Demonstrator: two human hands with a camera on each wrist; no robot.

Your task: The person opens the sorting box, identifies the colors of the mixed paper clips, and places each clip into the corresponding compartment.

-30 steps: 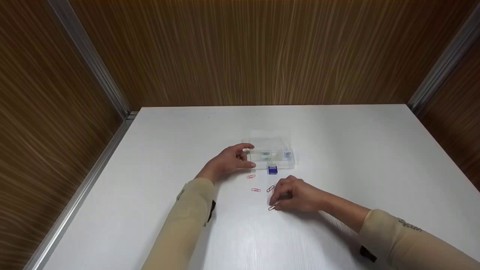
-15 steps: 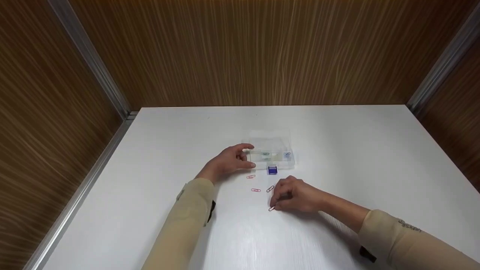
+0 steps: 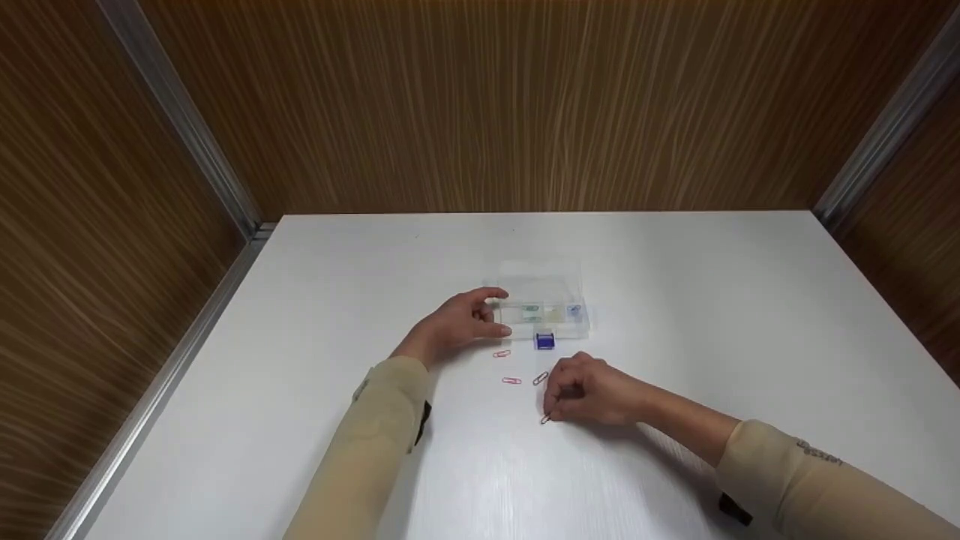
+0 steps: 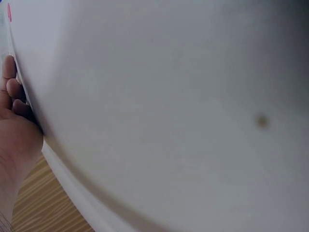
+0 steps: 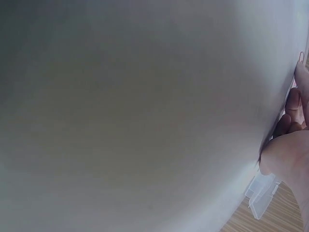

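Now, working across the head view from left to right. My left hand [image 3: 456, 324] sits just left of centre on the white table [image 3: 712, 300], thumb and forefinger spread around the left end of the clear compartment box [image 3: 546, 309], touching its wall; the remaining fingers look loosely curled. In the left wrist view only the palm and a few fingertips [image 4: 8, 72] show at the left edge, pressed to the table, so little more can be told there.

Below the box, a small blue block [image 3: 545, 340] lies just in front of its near wall. Three loose paper clips follow: a red one [image 3: 502, 353] under my left hand, another red one [image 3: 511, 380] lower down, and a darker one [image 3: 540, 378] right beside my right knuckles.

Right of centre, my right hand [image 3: 592, 394] is bunched low on the table, fingertips together and pinching a paper clip [image 3: 545, 418] that pokes out at its lower left, one end touching the table. The right wrist view shows curled fingers [image 5: 294, 104] at the right edge and the box [image 5: 263, 195] at the lower right.
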